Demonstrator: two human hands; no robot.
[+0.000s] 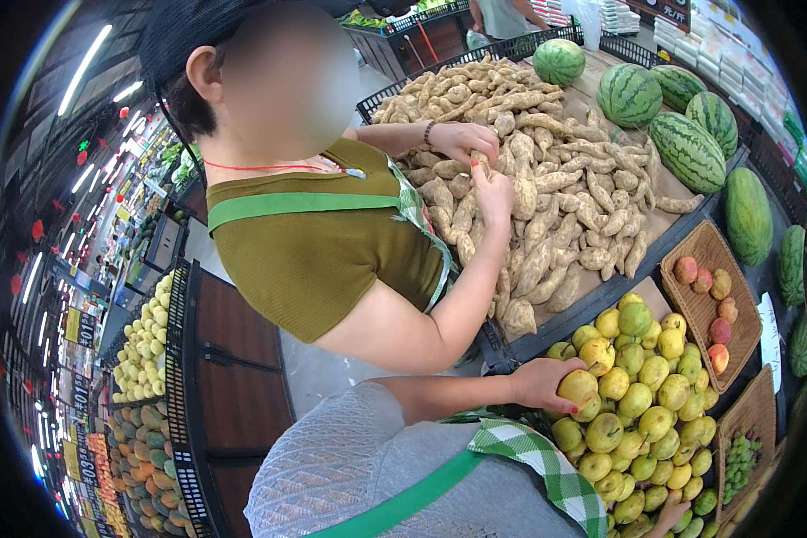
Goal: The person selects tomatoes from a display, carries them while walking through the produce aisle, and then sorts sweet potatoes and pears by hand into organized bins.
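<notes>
My left hand (553,386) is closed round a yellow pear (578,388) at the near edge of a heap of yellow-green pears (655,370). At the bottom edge of the picture, my right hand (672,514) reaches among the lower pears; most of it is cut off, and its grip is unclear. A co-worker in an olive top and green-strapped apron (302,208) stands on my left. Both of that person's hands (487,165) are together over a large heap of pale tubers (545,175), on a small piece that their fingers partly hide.
Beyond the pears stand a wicker basket (746,329) with several red fruits and another basket (758,403) with green grapes (741,464). Watermelons (687,152) lie at the far side. A dark crate edge (605,289) divides tubers from pears. Another fruit stand (239,363) is behind.
</notes>
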